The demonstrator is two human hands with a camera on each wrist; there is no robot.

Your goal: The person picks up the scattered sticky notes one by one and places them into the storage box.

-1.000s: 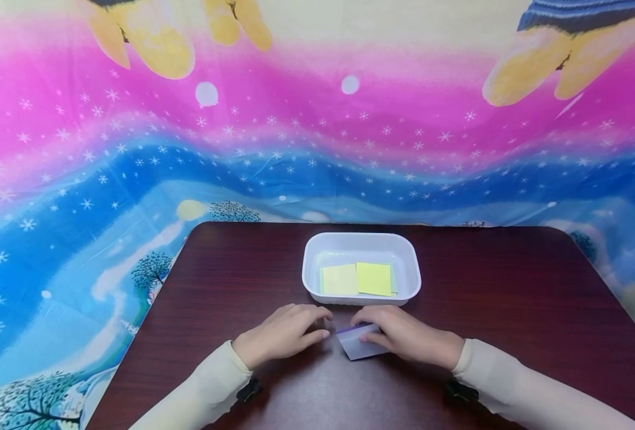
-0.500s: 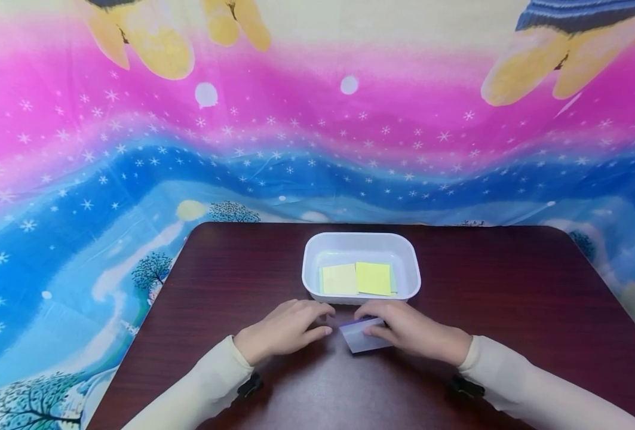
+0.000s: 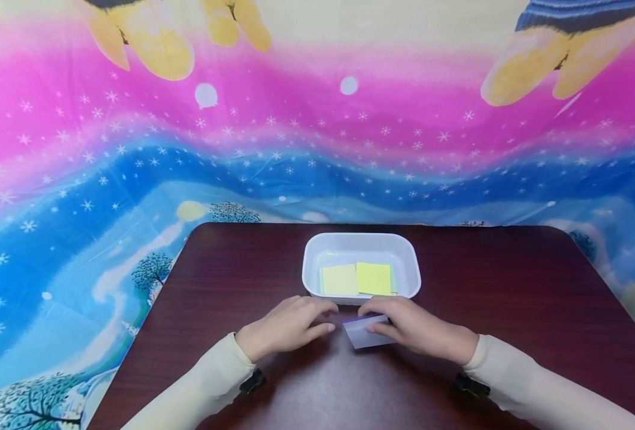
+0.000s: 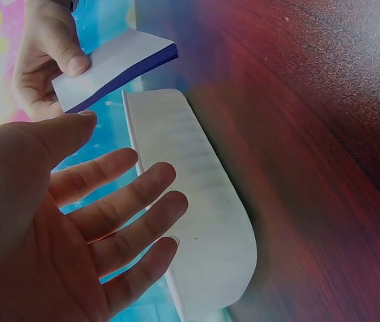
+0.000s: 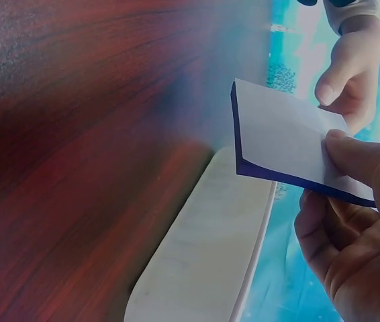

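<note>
My right hand (image 3: pixel 427 334) pinches a sticky note pad (image 3: pixel 359 335) between the thumb on top and the fingers beneath. Its upper face is plain whitish and its edges are deep purple, as the right wrist view shows of the pad (image 5: pixel 280 127). The pad is tilted and held above the table, just in front of the white plastic tray (image 3: pixel 360 240). To the left of the pad, my left hand (image 3: pixel 285 327) hovers with fingers spread and slightly bent, holding nothing. In the left wrist view its palm and fingers are apart from the pad (image 4: pixel 119 64).
Inside the tray lie a pale yellow sticky note pad (image 3: pixel 340 279) and a bright yellow one (image 3: pixel 373 279), with greenish edges showing under them. The dark reddish-brown table (image 3: pixel 231 269) reaches back to a printed cloth backdrop (image 3: pixel 295 131).
Both hands have shifted slightly forward toward the tray, and the right hand a little to the right, carrying the sticky note pad. The tray and its contents stay put.
</note>
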